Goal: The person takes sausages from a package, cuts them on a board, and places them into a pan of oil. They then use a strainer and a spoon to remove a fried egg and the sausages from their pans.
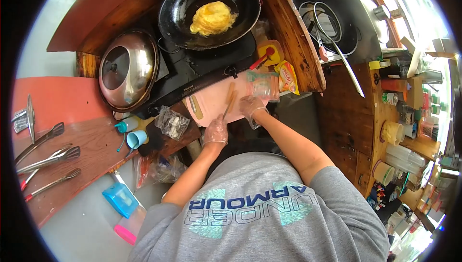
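Note:
My left hand (215,132), in a clear plastic glove, is closed on the handle end of a knife (227,110) at the front of the pink cutting board (213,99). A narrow brown strip (232,91) lies along the blade. Just right of it, my right hand (252,107), also gloved, rests loosely curved at the board's edge, with nothing visible in it. A peeler-like tool (196,107) lies on the board's left part. Clear plastic packaging (263,85) sits behind my right hand. Beyond the board, a black wok (173,19) holds yellow egg (212,18).
A metal lid (139,65) stands left of the wok. Near the board are a crumpled plastic bag (172,122), a yellow packet (288,78) and a red spoon (263,59). Tongs (50,158) lie far left; a second pan (353,33) is at upper right.

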Tool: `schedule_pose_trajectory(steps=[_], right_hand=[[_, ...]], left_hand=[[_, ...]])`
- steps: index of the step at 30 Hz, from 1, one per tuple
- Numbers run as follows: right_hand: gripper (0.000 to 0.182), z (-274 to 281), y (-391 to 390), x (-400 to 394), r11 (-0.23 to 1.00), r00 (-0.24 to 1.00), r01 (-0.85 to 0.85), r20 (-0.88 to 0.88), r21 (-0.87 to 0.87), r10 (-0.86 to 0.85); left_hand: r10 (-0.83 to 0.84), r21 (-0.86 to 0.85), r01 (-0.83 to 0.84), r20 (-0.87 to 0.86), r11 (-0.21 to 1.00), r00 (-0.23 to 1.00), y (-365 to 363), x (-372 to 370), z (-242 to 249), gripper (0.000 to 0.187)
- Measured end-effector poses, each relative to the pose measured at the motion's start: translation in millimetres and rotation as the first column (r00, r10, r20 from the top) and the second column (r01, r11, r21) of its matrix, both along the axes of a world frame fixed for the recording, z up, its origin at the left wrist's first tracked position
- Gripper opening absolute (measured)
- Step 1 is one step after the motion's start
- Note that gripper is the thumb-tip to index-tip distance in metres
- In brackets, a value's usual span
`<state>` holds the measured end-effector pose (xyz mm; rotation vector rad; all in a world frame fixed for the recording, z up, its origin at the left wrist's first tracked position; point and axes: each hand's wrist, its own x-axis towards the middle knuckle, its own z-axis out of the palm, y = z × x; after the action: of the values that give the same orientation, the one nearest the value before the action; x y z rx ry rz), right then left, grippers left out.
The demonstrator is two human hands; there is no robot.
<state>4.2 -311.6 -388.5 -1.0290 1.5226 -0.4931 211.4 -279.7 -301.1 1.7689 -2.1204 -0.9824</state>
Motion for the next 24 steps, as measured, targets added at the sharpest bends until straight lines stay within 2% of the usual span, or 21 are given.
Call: schedule_pose_trajectory(steps=[1,2,3,5,7,8,10,11,12,13,14,15,16,18,19,21,22,23,24], right_hand=[[0.026,9.9,-1.9,3.4,0.938,0.941,0.246,0.173,0.243,-0.292],[0.026,11.9,-4.1,2.7,0.932,0.935,0.255,0.180,0.257,-0.306],[0.026,13.9,-6.3,2.3,0.926,0.929,0.263,0.188,0.270,-0.319],[0.023,20.0,-10.3,6.7,0.909,0.915,0.282,0.198,0.307,-0.351],[0.020,-9.9,-10.5,4.7,0.891,0.900,0.297,0.212,0.344,-0.382],[0.018,-66.1,-5.0,0.8,0.996,0.987,0.079,0.146,-0.030,-0.074],[0.017,-78.7,-2.8,-1.2,0.910,0.980,-0.195,-0.031,-0.367,0.198],[0.020,-36.6,-11.0,0.0,0.884,0.912,-0.362,-0.306,-0.294,0.272],[0.024,4.2,-18.5,2.2,0.848,0.765,-0.499,-0.551,-0.177,0.335],[0.024,32.1,-23.0,5.0,0.850,0.766,-0.497,-0.549,-0.176,0.334],[0.026,55.7,-26.7,8.3,0.983,0.937,-0.184,-0.305,-0.019,0.169],[0.028,63.3,-27.1,10.5,0.971,0.992,0.106,-0.089,0.216,-0.089],[0.028,66.2,-26.2,12.2,0.970,0.992,0.107,-0.088,0.217,-0.090],[0.032,64.3,-24.2,13.6,0.943,0.969,0.248,-0.033,0.222,-0.247],[0.032,62.9,-24.5,14.3,0.942,0.968,0.249,-0.032,0.224,-0.248],[0.031,37.4,-21.8,14.8,0.932,0.949,0.291,0.062,0.217,-0.311],[0.031,7.5,-18.7,14.5,0.931,0.948,0.292,0.062,0.219,-0.312],[0.029,-31.5,-14.1,14.3,0.973,0.975,0.219,0.026,0.068,-0.221],[0.029,-30.1,-13.8,14.5,0.984,0.984,0.176,0.005,-0.004,-0.176]], left_hand=[[-0.139,-0.079,0.148,0.112,0.986,0.984,-0.2,2.1,-19.9,0.032],[-0.262,-0.139,0.299,0.233,0.944,0.937,-5.4,-2.2,-17.0,0.034],[-0.262,-0.136,0.298,0.230,0.945,0.937,-7.1,-7.5,-13.5,0.034],[-0.069,-0.134,0.088,0.140,0.987,0.988,-9.3,-17.6,-2.2,0.047],[-0.109,-0.156,0.131,0.143,0.979,0.984,-11.2,-18.2,-8.0,0.055],[-0.152,-0.182,0.178,0.146,0.967,0.977,-11.8,-18.2,-10.2,0.063],[-0.164,-0.179,0.187,0.133,0.966,0.977,-13.7,-20.6,-7.2,0.067],[-0.176,-0.180,0.195,0.118,0.964,0.977,-14.2,-21.9,-6.6,0.070],[-0.179,-0.177,0.198,0.119,0.964,0.977,-13.9,-22.7,-8.5,0.070],[-0.191,-0.194,0.214,0.130,0.957,0.973,-13.9,-23.1,-10.3,0.069],[-0.203,-0.210,0.229,0.141,0.950,0.969,-13.8,-23.4,-11.7,0.068],[-0.205,-0.209,0.231,0.142,0.950,0.969,-14.1,-23.8,-12.4,0.068],[-0.222,-0.220,0.250,0.144,0.943,0.964,-14.2,-24.0,-12.9,0.070],[-0.241,-0.230,0.270,0.146,0.935,0.959,-15.0,-25.4,-12.1,0.072],[-0.248,-0.221,0.285,0.181,0.933,0.952,-14.7,-26.2,-11.8,0.072],[-0.256,-0.208,0.300,0.215,0.931,0.942,-13.6,-26.3,-13.4,0.072],[-0.248,-0.219,0.292,0.208,0.931,0.946,-13.7,-25.5,-16.5,0.072],[-0.241,-0.230,0.285,0.201,0.931,0.949,-13.8,-25.3,-18.4,0.072],[-0.243,-0.227,0.287,0.201,0.931,0.949,-14.4,-25.9,-16.7,0.072]])
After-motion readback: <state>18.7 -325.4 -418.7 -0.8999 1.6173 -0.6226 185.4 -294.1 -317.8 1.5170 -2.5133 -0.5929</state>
